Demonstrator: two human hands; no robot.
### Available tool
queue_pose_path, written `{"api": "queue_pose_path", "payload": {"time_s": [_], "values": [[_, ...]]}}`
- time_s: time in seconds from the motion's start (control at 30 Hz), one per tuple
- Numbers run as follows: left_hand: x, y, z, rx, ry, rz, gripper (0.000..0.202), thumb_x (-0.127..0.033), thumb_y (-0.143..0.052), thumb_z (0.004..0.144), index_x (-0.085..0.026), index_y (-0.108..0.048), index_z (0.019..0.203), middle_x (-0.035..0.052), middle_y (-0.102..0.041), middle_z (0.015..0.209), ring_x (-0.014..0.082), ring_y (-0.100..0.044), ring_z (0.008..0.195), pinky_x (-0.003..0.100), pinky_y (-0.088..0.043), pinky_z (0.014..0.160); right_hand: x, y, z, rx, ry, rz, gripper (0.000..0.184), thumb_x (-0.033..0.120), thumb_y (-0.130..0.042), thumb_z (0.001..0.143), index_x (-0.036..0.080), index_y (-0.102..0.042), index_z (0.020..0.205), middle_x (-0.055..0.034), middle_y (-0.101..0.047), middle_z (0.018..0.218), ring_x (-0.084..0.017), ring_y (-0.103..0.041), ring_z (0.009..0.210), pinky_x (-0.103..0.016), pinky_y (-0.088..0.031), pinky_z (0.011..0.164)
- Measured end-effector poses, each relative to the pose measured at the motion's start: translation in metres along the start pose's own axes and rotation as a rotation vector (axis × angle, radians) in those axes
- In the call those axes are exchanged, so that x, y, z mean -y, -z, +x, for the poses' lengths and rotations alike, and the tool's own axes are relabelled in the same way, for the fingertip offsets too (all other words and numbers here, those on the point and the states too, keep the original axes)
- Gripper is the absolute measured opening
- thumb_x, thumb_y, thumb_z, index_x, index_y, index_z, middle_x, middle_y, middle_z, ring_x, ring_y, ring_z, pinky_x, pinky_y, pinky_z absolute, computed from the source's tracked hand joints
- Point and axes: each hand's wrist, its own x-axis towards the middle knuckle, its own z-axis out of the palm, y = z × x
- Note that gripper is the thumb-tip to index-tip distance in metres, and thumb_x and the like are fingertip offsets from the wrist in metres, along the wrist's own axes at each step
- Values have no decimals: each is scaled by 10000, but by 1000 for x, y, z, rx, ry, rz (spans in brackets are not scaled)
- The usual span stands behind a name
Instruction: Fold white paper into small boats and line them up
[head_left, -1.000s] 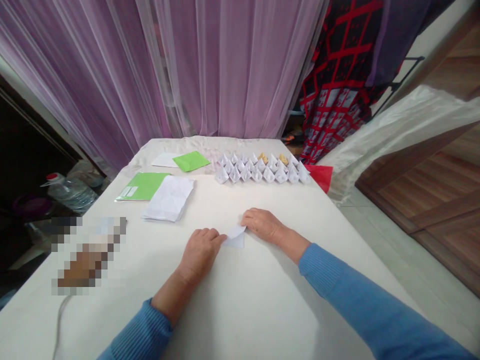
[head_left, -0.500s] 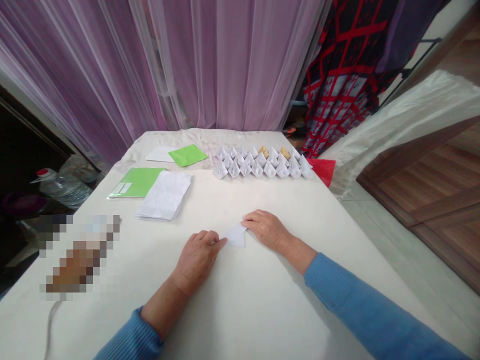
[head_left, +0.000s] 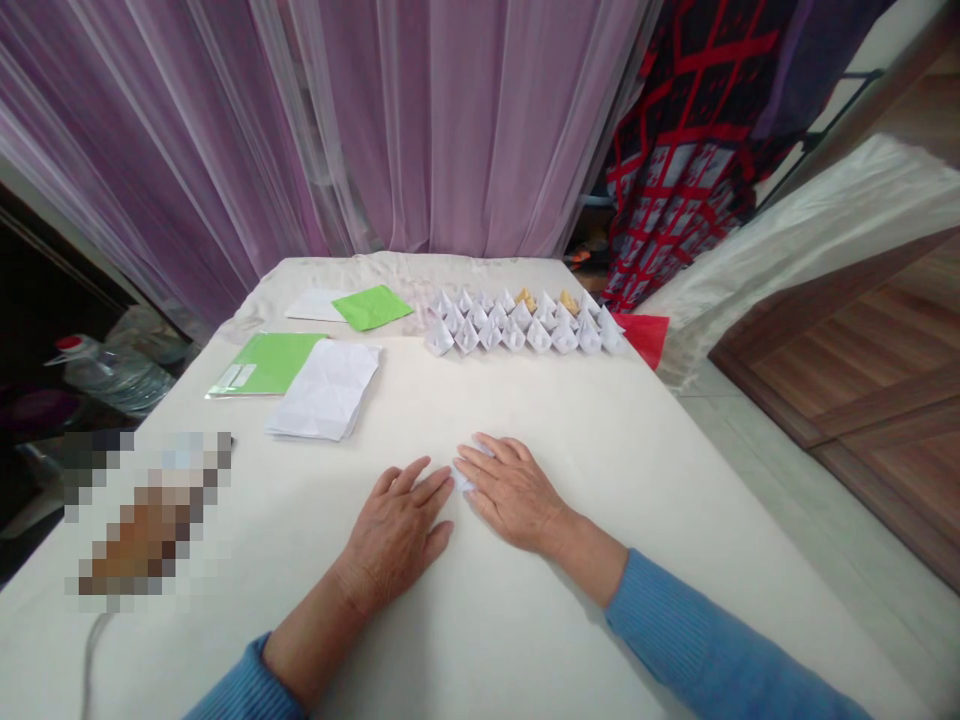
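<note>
– paper (head_left: 462,481), a small, thin white piece, is what's under the bare right hand (head_left: 517,495), isn't it?

– yes, near the middle of the flat, white-topped table (head_left: 592,430). that hand comes in from four o'clock and lies palm down, fingers stretched over the piece; it looks like pressing, not pinching.

– and the bare left hand (head_left: 397,535)?

– in from eight o'clock, palm down too, fingers loosely spread, gripping nothing. its fingertips sit at the paper's nine o'clock edge; from where i'm standing i can't tell if they touch it. most of the piece is covered, so i can't make out its folds either.

– how would it handle?

– next to weightless, i'd guess, fairly crisp, ready to take a crease. it could skid on that smooth top or tear if tugged. i'd pin it with one flat hand and lift a far corner between finger and thumb.

– what's around it?

– counting from the paper, at one o'clock, close rows of small, pointed, white folded-paper shapes (head_left: 538,338), with two yellow folded-paper pieces (head_left: 568,302) among them. at ten, creased white paper sheets (head_left: 326,388) in a stack, overlapping a flat, bright-green packet with a white label (head_left: 270,363). at eleven, a bright-green paper square (head_left: 371,307).
</note>
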Motion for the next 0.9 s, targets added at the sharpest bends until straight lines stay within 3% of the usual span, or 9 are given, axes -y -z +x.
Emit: {"api": "queue_pose_path", "payload": {"time_s": [0.2, 0.3, 0.6, 0.8, 0.9], "values": [[-4, 1, 2, 7, -7, -8, 397, -313, -554, 886, -203, -601, 1265, 60, -626, 1314, 270, -494, 1277, 444, -396, 1026, 3, 1, -1, 34, -93, -26, 442, 428, -501, 944, 269, -531, 1355, -75, -492, 1448, -312, -337, 1373, -520, -241, 1088], [-3, 1, 1, 30, -19, -8, 402, -297, -553, 886, -193, -599, 1271, 62, -615, 1331, 284, -514, 1256, 465, -407, 1015, 0, 0, -3, 18, -163, -41, 494, 469, -496, 938, 228, -517, 1368, -111, -478, 1456, -315, -321, 1387, -540, -226, 1099], [0, 0, -14, -5, 2, 11, 379, -291, -564, 880, -220, -613, 1250, 46, -634, 1307, 285, -549, 1215, 469, -426, 982, -7, -2, -4, 28, -328, -72, 490, 410, -488, 945, 187, -487, 1381, -122, -466, 1464, -316, -328, 1387, -542, -215, 1104], [0, 4, -20, -26, 8, 40, 346, -268, -561, 877, -215, -632, 1211, 47, -658, 1270, 291, -568, 1186, 471, -428, 962, -11, 0, 8, -13, -383, -62, 299, 315, -485, 956, 230, -608, 1215, -80, -580, 1351, -266, -469, 1260, -449, -368, 992], [-1, 6, -17, -19, -1, 58, 315, -260, -569, 875, -220, -650, 1176, 48, -678, 1230, 300, -575, 1169, 480, -431, 949, -20, 13, 23, 62, -400, -27, 197, 318, -594, 893, 251, -667, 1064, -67, -642, 1212, -240, -549, 1118, -374, -427, 895]]}}
